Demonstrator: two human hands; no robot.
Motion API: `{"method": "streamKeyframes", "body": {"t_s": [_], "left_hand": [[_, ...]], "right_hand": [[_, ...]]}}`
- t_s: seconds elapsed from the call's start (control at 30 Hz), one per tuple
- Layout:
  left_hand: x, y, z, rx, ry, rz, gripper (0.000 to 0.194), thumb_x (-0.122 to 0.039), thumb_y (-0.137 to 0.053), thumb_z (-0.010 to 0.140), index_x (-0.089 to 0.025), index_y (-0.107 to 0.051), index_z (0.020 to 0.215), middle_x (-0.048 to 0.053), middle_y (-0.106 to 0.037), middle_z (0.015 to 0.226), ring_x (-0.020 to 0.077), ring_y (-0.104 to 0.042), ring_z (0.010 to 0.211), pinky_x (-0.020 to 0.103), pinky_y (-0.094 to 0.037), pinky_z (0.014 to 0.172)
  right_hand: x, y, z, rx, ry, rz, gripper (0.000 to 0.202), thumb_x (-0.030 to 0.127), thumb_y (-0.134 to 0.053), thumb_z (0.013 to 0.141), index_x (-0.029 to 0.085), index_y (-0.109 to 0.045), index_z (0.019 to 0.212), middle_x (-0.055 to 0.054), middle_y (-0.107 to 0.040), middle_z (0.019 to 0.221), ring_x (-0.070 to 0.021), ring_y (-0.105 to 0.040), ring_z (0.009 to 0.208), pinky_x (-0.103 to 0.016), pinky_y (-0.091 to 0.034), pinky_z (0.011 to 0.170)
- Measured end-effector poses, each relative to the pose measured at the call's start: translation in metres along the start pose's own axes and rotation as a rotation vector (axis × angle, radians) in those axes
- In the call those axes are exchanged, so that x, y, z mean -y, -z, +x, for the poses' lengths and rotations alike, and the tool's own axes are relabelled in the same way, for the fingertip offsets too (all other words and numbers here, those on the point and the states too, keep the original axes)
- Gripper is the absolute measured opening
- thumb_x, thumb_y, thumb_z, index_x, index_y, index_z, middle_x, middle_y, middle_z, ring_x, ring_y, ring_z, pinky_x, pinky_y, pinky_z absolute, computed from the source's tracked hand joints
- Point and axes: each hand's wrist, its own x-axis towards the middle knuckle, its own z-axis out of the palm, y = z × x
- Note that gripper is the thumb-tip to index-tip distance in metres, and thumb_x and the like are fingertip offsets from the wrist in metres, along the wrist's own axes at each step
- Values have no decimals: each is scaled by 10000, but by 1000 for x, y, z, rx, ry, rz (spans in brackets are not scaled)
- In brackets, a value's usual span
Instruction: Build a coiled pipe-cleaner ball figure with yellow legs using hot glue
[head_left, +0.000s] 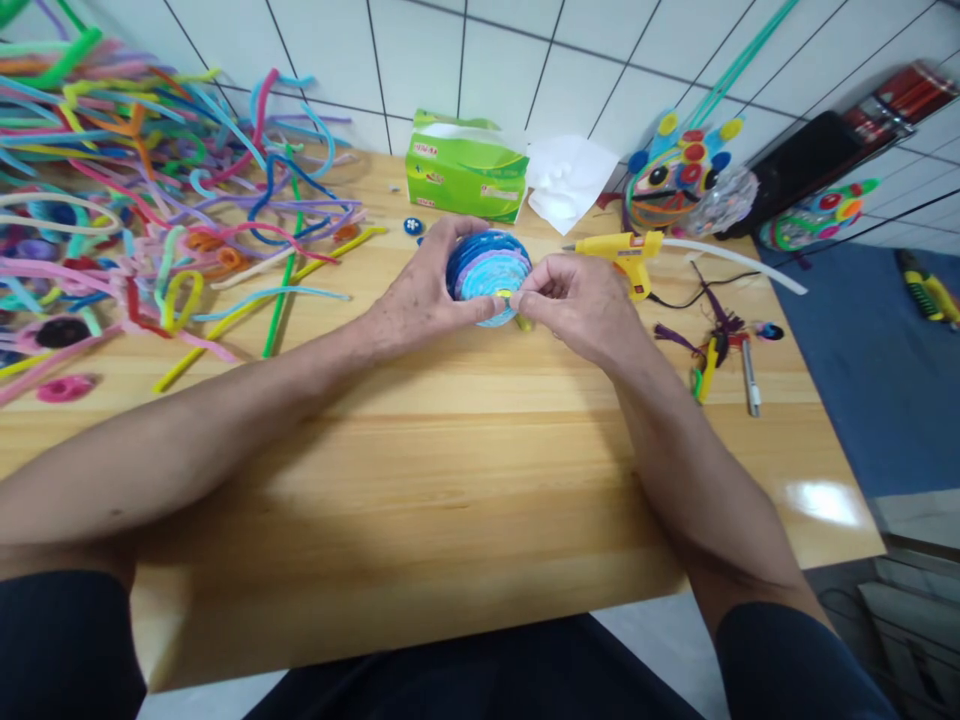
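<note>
A round craft piece [491, 268], wound in bands of dark blue, purple and light blue that look like pipe cleaners, is held above the table. My left hand [427, 285] is wrapped round its left side, thumb along the front. At the lower front of the piece, my right hand [574, 300] pinches with thumb and forefinger beside a small yellow spot [505, 296]. Whatever lies between those fingertips is too small to make out. Just right of my right hand rests a yellow glue gun [619, 255] with a white glue stick in its back.
Loose coloured pipe cleaners [150, 200] cover the table's left. A green tissue pack [466, 170], a white tissue [568, 180] and a decorated craft figure [679, 175] stand along the tiled wall. Yellow-handled pliers [709, 365] and a utility knife [751, 378] lie at right.
</note>
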Motion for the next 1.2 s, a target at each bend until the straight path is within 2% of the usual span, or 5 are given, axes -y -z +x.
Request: {"method": "streamKeyframes", "body": {"t_s": [0.33,0.57,0.87,1.1,1.2], "left_hand": [[-10,0,0,13,56,-27,989,-888,-823,840,-330,-454,1568,73,-586,1633,369,-593,1513,670,-551,1245],[-7,10,5,41,-27,55,1103,-945,-779,863,-178,-500,1605,203,-585,1627,422,-545,1563,658,-477,1328],[-3,12,5,37,14,35,909,-819,-859,862,-286,-564,1537,126,-659,1571,416,-644,1465,611,-590,1196],[1,2,-2,-67,-17,166,905,-858,-736,918,-335,-481,1611,46,-573,1648,395,-479,1567,747,-375,1338],[7,-1,-5,-124,-33,179,882,-811,-747,936,-331,-472,1623,71,-575,1621,410,-489,1546,749,-374,1319]], "right_hand": [[5,-3,0,-42,-19,-32,152,226,-772,851,237,-679,731,45,-631,632,-142,-574,673,-307,-417,651],[3,-4,1,-58,-4,-38,170,161,-765,825,238,-664,713,46,-619,623,-143,-558,659,-310,-412,645],[3,-8,-1,-30,4,-3,179,236,-803,862,234,-673,739,31,-650,673,-142,-581,682,-310,-420,662],[5,3,-2,0,-10,35,225,344,-844,892,238,-698,757,40,-641,662,-134,-549,650,-310,-385,634],[4,3,-1,2,-26,49,234,347,-843,898,235,-703,748,36,-654,663,-132,-542,635,-313,-382,627]]}}
